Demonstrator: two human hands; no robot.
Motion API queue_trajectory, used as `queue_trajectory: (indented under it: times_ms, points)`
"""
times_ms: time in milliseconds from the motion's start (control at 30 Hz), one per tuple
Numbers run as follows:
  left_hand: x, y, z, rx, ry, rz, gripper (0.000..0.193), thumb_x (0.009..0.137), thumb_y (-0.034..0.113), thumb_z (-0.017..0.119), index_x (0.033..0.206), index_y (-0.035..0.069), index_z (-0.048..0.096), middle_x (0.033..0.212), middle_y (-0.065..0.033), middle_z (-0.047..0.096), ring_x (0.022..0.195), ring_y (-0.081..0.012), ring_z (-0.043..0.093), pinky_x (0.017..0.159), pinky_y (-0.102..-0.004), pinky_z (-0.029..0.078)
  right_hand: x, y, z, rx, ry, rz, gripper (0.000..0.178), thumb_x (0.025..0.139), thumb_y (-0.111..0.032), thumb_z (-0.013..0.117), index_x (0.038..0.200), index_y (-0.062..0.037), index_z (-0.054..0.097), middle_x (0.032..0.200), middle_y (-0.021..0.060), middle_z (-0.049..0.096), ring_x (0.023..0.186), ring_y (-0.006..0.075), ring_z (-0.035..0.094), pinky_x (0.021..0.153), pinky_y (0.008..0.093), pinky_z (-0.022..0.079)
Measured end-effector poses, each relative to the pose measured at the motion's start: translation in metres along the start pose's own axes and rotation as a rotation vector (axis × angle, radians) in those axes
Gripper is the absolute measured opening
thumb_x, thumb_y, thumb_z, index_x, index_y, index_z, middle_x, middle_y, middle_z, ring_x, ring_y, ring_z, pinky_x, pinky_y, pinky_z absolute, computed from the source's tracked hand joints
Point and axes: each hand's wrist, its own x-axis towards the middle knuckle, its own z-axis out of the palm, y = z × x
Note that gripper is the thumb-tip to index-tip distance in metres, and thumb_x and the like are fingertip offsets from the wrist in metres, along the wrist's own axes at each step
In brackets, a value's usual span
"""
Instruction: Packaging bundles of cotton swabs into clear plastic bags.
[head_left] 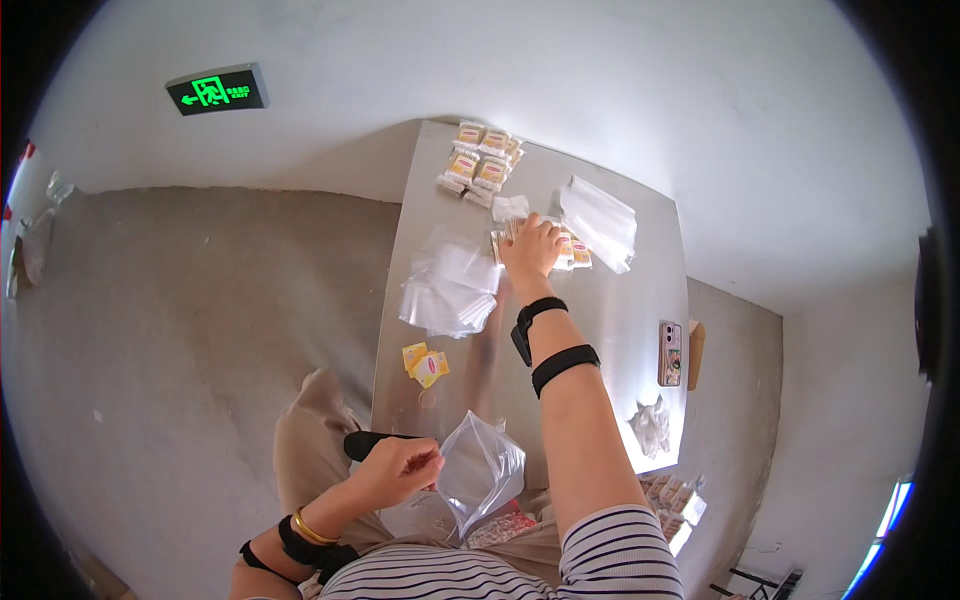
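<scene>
The fingers of my left hand [402, 468] clamp an open clear bag [482, 472] low before me, while my right's [534, 247], gripping or not I can't tell, bend over packets [580, 252] on the metal table [625, 330].

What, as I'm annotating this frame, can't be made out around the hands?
Head view throughout:
Packets under the right hand: partly covered by it, count unclear.
How the left hand holds the clear bag: hidden by the hand itself.
Dark object behind that hand: partly covered by it.
Yellow cards: small print too tiny to read.
</scene>
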Motion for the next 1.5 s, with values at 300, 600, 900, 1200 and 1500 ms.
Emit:
queue_trajectory:
  times_ms: [300,600,900,1200,1500]
  points:
    - [-0.003,0.003,0.005,-0.069,0.063,0.019,0.023,0.094,0.015,0.056,0.077,-0.001,0.055,0.063,-0.0049,0.061,0.056,-0.0101,0.058,0.054,-0.0246,0.045,0.0,0.013,-0.009,0.191,0.015,0.037,0.047,0.07,-0.029,0.069,0.109,-0.0062,0.053,0.103,0.0171,0.066,0.098,0.0332,0.06,0.088,0.0442,0.043]
    - [-0.006,0.013,0.022,-0.071,0.06,0.109,0.023,0.094,0.014,0.056,0.078,-0.002,0.055,0.064,-0.005,0.06,0.06,-0.0082,0.06,0.056,-0.0241,0.046,-0.074,0.086,-0.113,1.532,-0.388,0.287,0.044,0.079,-0.012,0.069,0.118,-0.0001,0.054,0.106,0.0084,0.066,0.094,0.0198,0.065,0.078,0.0344,0.052]
    - [0.0,0.038,0.031,0.135,0.101,0.282,0.027,0.095,0.02,0.053,0.079,-0.002,0.054,0.064,-0.0069,0.061,0.058,-0.0112,0.06,0.056,-0.0267,0.047,-0.293,0.112,-0.259,1.354,-0.225,-0.188,0.04,0.081,-0.006,0.068,0.118,-0.0049,0.054,0.104,0.0108,0.066,0.086,0.0198,0.067,0.073,0.0328,0.054]
    - [-0.028,0.065,0.099,0.623,0.264,0.604,0.021,0.085,0.022,0.058,0.075,0.004,0.058,0.065,-0.0133,0.062,0.06,-0.0316,0.061,0.055,-0.0407,0.046,-0.383,0.121,-0.245,0.483,0.003,-0.409,0.03,0.074,-0.01,0.067,0.103,-0.0094,0.058,0.09,0.0118,0.065,0.073,0.033,0.064,0.062,0.0393,0.051]
    - [-0.055,0.075,0.159,0.88,0.197,0.729,0.015,0.081,0.021,0.061,0.074,0.008,0.061,0.064,-0.0117,0.062,0.06,-0.0323,0.061,0.055,-0.0427,0.047,-0.409,0.131,-0.176,2.096,-0.495,0.301,0.018,0.085,-0.009,0.062,0.101,0.0011,0.063,0.091,0.0037,0.066,0.085,0.0121,0.062,0.073,0.0266,0.049]
